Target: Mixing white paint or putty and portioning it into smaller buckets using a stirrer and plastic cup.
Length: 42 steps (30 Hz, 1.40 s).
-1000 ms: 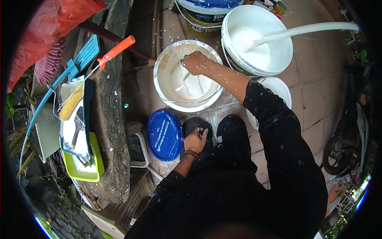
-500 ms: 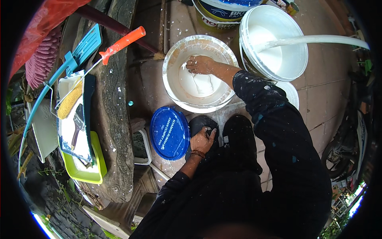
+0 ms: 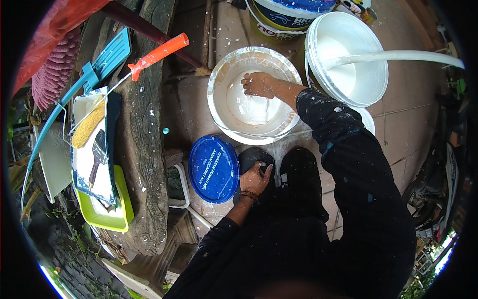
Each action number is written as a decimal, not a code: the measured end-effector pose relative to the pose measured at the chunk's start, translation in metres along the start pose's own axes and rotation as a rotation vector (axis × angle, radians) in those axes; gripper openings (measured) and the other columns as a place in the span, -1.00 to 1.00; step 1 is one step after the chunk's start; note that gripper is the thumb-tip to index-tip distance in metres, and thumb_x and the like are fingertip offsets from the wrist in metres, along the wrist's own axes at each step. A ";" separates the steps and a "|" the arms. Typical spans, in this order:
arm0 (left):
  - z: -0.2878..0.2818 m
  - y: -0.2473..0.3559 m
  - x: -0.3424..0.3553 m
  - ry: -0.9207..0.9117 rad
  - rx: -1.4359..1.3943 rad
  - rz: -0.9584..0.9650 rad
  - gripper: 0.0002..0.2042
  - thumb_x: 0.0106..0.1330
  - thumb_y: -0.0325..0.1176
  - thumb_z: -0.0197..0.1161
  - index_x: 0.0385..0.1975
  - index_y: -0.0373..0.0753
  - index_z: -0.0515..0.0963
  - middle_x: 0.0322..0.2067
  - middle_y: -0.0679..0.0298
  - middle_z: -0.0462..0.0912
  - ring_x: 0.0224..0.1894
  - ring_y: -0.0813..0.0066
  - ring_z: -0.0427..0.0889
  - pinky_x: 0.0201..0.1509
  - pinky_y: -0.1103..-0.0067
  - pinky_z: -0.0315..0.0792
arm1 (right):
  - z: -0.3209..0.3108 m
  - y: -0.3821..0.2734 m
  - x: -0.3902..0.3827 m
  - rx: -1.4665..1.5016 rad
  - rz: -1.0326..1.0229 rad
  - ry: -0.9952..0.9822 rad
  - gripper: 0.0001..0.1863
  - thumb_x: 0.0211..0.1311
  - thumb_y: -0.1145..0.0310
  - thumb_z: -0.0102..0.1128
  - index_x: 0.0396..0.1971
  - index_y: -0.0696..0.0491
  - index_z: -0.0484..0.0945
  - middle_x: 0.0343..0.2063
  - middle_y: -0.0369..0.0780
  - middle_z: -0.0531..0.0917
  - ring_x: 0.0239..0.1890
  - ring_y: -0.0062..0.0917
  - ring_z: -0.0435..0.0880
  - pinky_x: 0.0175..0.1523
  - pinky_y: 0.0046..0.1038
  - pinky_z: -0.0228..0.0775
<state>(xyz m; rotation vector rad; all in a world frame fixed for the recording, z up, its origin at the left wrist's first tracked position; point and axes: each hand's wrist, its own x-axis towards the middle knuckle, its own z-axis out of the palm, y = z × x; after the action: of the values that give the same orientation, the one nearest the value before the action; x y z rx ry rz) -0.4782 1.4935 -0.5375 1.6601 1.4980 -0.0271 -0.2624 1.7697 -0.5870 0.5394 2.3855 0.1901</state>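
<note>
My right hand [image 3: 259, 84] is over the wide round tub [image 3: 217, 107], its fingers bent and slightly apart, with no held object showing. White paint [image 3: 255, 110] lies in the bottom of the tub, and dried splashes coat its inner wall. Whether the fingertips touch the paint is hard to make out. My left hand [image 3: 255, 180] rests open on my left knee, thumb apart from the fingers. Beside that knee a round blue lid [image 3: 214, 169] with white lettering lies on the tiles.
Right of the tub a white bucket [image 3: 371, 84] holds white paint and a pale curved handle [image 3: 398, 56]. Behind stands a dark paint pail [image 3: 281, 20]. On the left, a wooden bench [image 3: 144, 114] carries a yellow roller [image 3: 89, 124], a brush [image 3: 98, 154] and a lime-green tray [image 3: 127, 207].
My right hand has moved slightly right over the tub. The paint's surface pattern below it looks different. My left hand stays on my knee, and the whole view has shifted a little.
</note>
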 end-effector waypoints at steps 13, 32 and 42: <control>0.004 -0.006 0.003 0.005 -0.010 0.017 -0.53 0.30 0.14 0.21 -0.17 -0.20 0.62 -0.50 0.04 0.70 -0.39 0.03 0.71 -0.31 0.27 0.58 | 0.011 -0.008 -0.022 -0.079 -0.402 0.215 -0.72 0.16 0.33 0.21 -0.11 -0.16 0.66 0.10 -0.41 0.56 0.36 -0.49 0.28 0.42 -0.36 0.05; 0.002 -0.002 0.001 0.022 0.057 0.025 -0.53 0.29 0.15 0.21 -0.14 -0.19 0.62 -0.51 0.05 0.70 -0.39 0.03 0.71 -0.30 0.26 0.57 | -0.075 -0.014 -0.020 0.280 -0.087 -0.136 -0.84 0.10 0.41 0.18 -0.53 -0.09 0.74 -0.41 -0.31 0.76 -0.08 -0.45 0.67 0.31 -0.26 0.18; 0.005 -0.004 0.000 0.013 0.045 0.011 -0.48 0.28 0.18 0.20 -0.11 -0.21 0.62 -0.52 0.06 0.70 -0.38 0.05 0.71 -0.27 0.26 0.57 | -0.106 -0.005 -0.003 0.322 0.041 0.095 -0.84 0.11 0.41 0.17 -0.51 -0.08 0.74 -0.39 -0.30 0.76 -0.07 -0.44 0.68 0.32 -0.24 0.18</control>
<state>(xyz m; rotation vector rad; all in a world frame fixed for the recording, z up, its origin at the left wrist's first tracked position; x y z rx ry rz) -0.4784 1.4900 -0.5427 1.7070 1.5080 -0.0449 -0.3304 1.7650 -0.5062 0.7425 2.5140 -0.1585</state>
